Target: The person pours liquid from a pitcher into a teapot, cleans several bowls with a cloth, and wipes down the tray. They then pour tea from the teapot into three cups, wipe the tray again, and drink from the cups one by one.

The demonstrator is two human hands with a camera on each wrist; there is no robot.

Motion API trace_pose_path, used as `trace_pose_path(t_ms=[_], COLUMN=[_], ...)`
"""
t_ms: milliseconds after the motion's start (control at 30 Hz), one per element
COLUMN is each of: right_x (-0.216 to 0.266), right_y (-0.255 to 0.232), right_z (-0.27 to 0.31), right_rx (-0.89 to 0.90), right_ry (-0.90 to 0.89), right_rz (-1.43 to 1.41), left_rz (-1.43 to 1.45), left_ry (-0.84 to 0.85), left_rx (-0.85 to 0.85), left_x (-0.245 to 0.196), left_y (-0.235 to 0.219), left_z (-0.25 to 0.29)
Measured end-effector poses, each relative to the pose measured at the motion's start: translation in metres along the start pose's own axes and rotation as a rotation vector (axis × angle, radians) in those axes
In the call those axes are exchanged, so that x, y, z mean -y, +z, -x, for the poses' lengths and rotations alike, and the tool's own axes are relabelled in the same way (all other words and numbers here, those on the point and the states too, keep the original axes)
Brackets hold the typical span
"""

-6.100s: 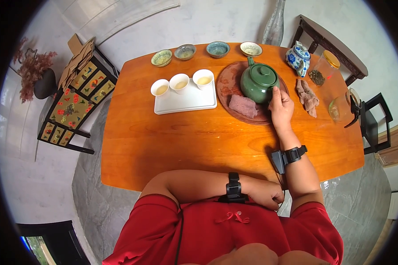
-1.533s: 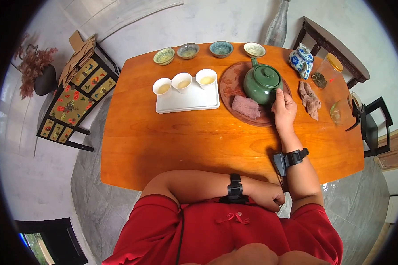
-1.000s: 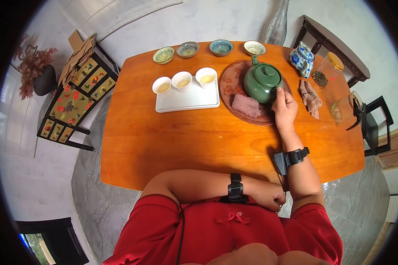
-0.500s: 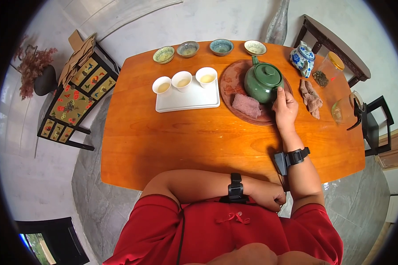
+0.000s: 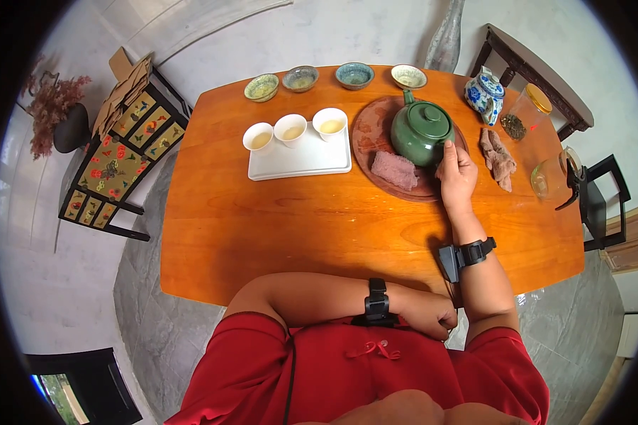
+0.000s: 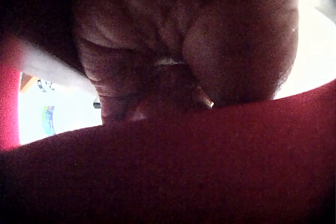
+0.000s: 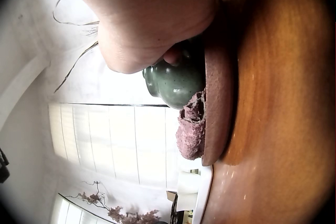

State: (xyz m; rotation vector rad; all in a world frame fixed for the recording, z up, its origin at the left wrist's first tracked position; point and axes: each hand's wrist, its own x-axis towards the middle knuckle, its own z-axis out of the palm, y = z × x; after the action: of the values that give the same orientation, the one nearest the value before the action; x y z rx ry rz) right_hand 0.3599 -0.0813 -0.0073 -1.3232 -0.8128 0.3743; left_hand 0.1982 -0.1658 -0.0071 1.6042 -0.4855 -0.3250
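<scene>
My right hand [image 5: 457, 177] grips the handle of a green teapot [image 5: 420, 134], thumb on top. The teapot stands upright with its lid on, on a round reddish-brown tray [image 5: 370, 129], its spout pointing to the back. A folded mauve cloth [image 5: 395, 170] lies on the tray in front of it. In the right wrist view that hand hides much of the teapot [image 7: 181, 85]. My left hand [image 5: 427, 312] rests at my waist over the red clothing, fingers loosely curled, holding nothing. The left wrist view shows its palm [image 6: 173, 29] against red cloth.
White tray [image 5: 298, 166] with three white cups of pale liquid, left of the teapot. Several bowls [image 5: 354, 76] line the back edge. On the right are a crumpled brown cloth [image 5: 498, 159], a blue-and-white teapot [image 5: 483, 95], a yellow-lidded jar [image 5: 524, 113] and a glass pot [image 5: 546, 177].
</scene>
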Motion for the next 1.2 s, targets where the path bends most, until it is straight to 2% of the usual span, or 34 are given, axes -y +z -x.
trace_pose_path(t_ms=[733,1133,1200], right_x=[-0.002,-0.003,-0.004], right_y=[0.001,0.001,0.001], right_z=[0.0,0.0,-0.001], right_rx=[-0.035,-0.043,-0.043], right_ry=[-0.022,-0.021,-0.016], right_rz=[0.011,0.035,0.031], left_rz=[0.015,0.043,0.084], left_ry=[0.02,-0.007,-0.059], left_rx=[-0.01,-0.004,0.003], left_x=[0.004,-0.003,-0.01], left_y=[0.001,-0.002,-0.004], left_z=[-0.001,0.001,0.004])
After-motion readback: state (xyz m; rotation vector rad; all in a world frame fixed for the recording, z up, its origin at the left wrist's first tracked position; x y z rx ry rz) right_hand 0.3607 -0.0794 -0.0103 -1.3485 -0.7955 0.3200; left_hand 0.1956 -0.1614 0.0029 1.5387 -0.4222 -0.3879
